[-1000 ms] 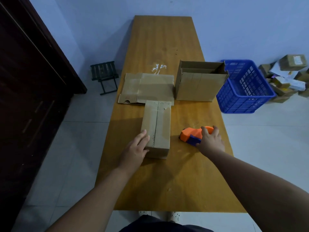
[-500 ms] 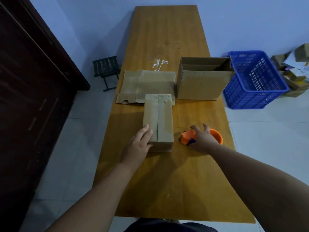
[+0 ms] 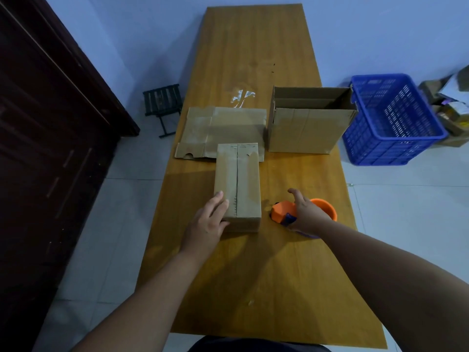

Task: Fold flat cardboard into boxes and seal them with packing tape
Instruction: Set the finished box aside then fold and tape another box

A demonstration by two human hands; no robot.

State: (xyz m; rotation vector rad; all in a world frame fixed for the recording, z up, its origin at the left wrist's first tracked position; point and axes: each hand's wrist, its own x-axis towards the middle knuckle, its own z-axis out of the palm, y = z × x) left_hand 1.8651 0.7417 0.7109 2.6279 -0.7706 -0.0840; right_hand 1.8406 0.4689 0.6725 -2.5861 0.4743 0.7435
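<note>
From the head camera, a long wooden surface [image 3: 256,47] runs away from the person, and a small closed cardboard box [image 3: 243,179] lies on it, long axis pointing away, the seam between its top flaps facing up. The left hand [image 3: 206,226] rests on the box's near left corner, with straight, relaxed fingers [image 3: 220,201] laid flat on the top panel and not curled round anything. Just right of the box sits an orange tape dispenser [image 3: 283,209] with a blue part at its near side. The right hand [image 3: 309,215] lies over it, one finger stretched forward and lifted clear. The other fingers are hidden behind the back of the hand, so I cannot tell whether they grip the dispenser. The far end of the small box overlaps a flat cardboard sheet [image 3: 223,128] lying on the surface. To the right of that sheet stands a larger open cardboard box [image 3: 304,133], flaps up. Bits of clear tape [image 3: 241,97] stick to the wood beyond the sheet. On the tiled floor, a blue plastic crate [image 3: 375,148] stands at the right, with a heap of parcels [image 3: 454,110] beyond it, a small black stool [image 3: 162,102] stands at the left, and a dark wooden door [image 3: 38,148] fills the left edge.
</note>
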